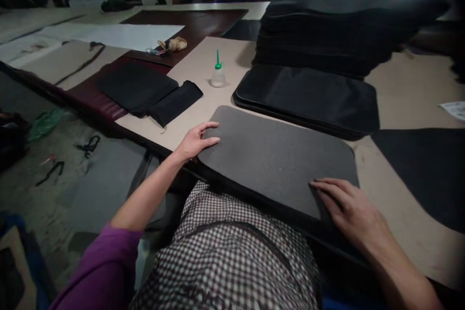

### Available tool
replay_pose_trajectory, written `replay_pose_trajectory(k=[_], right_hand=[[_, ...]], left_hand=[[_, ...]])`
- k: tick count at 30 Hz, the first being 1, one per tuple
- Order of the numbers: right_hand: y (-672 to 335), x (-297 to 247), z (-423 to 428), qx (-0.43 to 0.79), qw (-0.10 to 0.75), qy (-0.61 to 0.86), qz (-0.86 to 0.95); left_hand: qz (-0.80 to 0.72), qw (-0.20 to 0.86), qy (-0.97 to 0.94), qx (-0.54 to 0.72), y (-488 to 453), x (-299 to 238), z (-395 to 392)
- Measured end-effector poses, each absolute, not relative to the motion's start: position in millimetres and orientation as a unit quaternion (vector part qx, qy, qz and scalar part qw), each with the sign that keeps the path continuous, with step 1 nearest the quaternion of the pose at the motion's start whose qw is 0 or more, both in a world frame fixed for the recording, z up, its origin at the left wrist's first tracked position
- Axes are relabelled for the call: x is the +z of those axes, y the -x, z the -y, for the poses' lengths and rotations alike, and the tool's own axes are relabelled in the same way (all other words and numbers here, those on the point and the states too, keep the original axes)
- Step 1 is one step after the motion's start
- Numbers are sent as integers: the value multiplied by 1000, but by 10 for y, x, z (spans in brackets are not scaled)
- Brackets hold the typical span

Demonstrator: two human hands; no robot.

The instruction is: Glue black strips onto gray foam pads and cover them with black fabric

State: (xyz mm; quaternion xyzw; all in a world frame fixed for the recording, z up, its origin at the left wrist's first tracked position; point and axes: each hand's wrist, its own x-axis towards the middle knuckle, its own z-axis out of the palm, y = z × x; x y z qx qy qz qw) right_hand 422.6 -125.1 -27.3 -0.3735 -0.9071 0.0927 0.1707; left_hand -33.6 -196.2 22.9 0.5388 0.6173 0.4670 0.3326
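A dark grey sheet with rounded corners lies flat along the front edge of the table. At its left end rests my left hand, thumb and forefinger stretched apart on the top face; its other fingers are mostly hidden. My right hand lies on the right part of the same sheet, fingers extended and touching the surface. Neither hand visibly grips anything. Just behind the sheet sits a low stack of similar black sheets.
A tall pile of black sheets stands at the back right. A clear bottle with a green nozzle stands behind the grey sheet. Black pieces lie at left, another black sheet at right. The table edge runs close to my checked apron.
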Motion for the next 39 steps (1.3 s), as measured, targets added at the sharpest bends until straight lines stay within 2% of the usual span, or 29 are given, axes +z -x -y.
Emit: replay_pose_trajectory(k=[2,7,11,17,20,22,28,39], right_hand=[[-4227,-269,1246,95,168,376,906],[-4232,-253,1247,103,158,393,900],[-4233,-254,1244,101,157,397,899],[-4206,-218,1256,102,159,397,898],[-4213,-224,1261,108,157,402,896],[-4221,-239,1256,105,158,401,896],[-4217,-251,1226,95,172,381,903],[-4208,-270,1252,101,190,383,898]], left_hand=[[-599,352,-529,487,364,229,1945],[-641,273,-579,423,442,82,1934],[-652,253,-587,408,446,37,1957],[-646,359,-498,454,442,219,1958],[-655,357,-489,452,486,199,1945],[-666,328,-517,426,503,146,1952],[-684,156,-642,309,433,82,2025],[-701,46,-678,217,422,34,2051]])
